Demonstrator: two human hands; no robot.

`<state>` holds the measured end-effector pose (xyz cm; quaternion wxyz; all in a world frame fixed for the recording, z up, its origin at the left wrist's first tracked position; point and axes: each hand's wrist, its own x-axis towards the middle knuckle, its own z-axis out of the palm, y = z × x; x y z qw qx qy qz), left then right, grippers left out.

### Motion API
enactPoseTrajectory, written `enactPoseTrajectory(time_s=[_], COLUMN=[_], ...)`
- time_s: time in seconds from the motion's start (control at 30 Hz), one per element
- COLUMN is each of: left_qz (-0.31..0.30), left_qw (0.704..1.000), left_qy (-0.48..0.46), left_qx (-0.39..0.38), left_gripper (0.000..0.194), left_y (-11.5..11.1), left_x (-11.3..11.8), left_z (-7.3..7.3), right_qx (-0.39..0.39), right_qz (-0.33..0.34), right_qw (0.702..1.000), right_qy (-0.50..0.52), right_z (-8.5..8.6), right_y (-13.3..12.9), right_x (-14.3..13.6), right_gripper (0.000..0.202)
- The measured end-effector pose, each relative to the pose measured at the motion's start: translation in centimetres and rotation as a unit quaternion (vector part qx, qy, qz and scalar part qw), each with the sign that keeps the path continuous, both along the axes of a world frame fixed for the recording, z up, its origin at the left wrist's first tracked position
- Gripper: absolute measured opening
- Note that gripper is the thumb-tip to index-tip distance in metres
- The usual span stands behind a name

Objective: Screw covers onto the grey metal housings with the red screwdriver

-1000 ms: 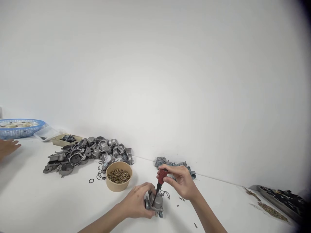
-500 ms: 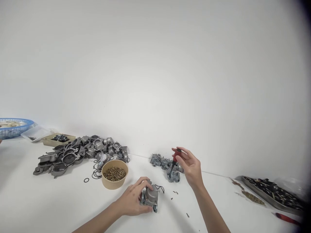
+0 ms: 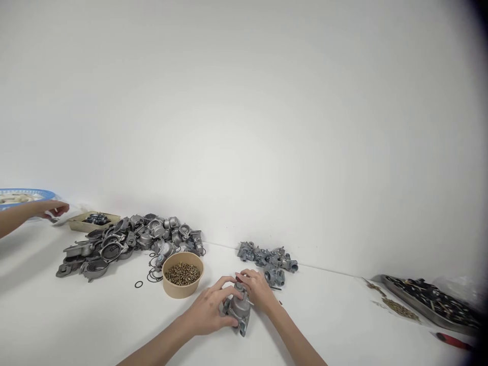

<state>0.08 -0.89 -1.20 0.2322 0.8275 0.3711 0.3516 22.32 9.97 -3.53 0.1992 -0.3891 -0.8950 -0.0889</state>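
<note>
My left hand (image 3: 209, 307) is closed around a grey metal carburetor (image 3: 241, 306) on the white table, with its rounded bowl facing up. Against the carburetor's far right side rests my right hand (image 3: 261, 291), fingers curled. A bit of a red-handled screwdriver (image 3: 239, 277) shows at its fingertips; a thin dark shaft sticks out behind the hand. What the right fingertips touch on the carburetor is partly hidden. A paper bowl (image 3: 179, 291) of brass-coloured screws (image 3: 183, 273) stands left of my hands.
Grey metal bowls and castings (image 3: 114, 246) are heaped at left, beside black rubber rings (image 3: 139, 284). More carburetor bodies (image 3: 272, 259) lie behind my hands. Another person's hand (image 3: 53, 208) reaches in near a tan tray (image 3: 76, 223). At right are a filled metal tray (image 3: 430, 300) and a red-handled tool (image 3: 453, 340).
My right hand has come down and left with the screwdriver, from above the carburetor bodies to the held carburetor. Another person's hand has entered at the far left.
</note>
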Motion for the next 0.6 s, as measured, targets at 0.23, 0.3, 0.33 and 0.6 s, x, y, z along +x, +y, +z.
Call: enactPoseTrajectory(time_s=[0.23, 0.3, 0.33, 0.6], left_qz=[-0.053, -0.061, -0.062, -0.006], left_qw=[0.999, 0.998, 0.998, 1.0], left_qy=[-0.007, -0.004, -0.003, 0.008], left_qx=[-0.003, -0.003, -0.006, 0.003], left_gripper=[0.045, 0.049, 0.052, 0.061], left_y=[-0.3, -0.4, -0.4, -0.2], left_x=[-0.7, -0.7, -0.7, 0.4], left_z=[1.3, 1.6, 1.6, 0.5], right_qx=[-0.02, -0.02, -0.022, -0.077], right_qz=[0.048, 0.052, 0.055, 0.09], right_qw=[0.999, 0.998, 0.998, 0.987], right_qy=[0.002, 0.009, 0.016, 0.107], right_z=[-0.8, -0.9, -0.9, -0.4], right_y=[-0.4, -0.5, -0.6, -1.3], right_x=[-1.7, -2.0, -2.1, -2.3], right_gripper=[0.021, 0.022, 0.024, 0.026])
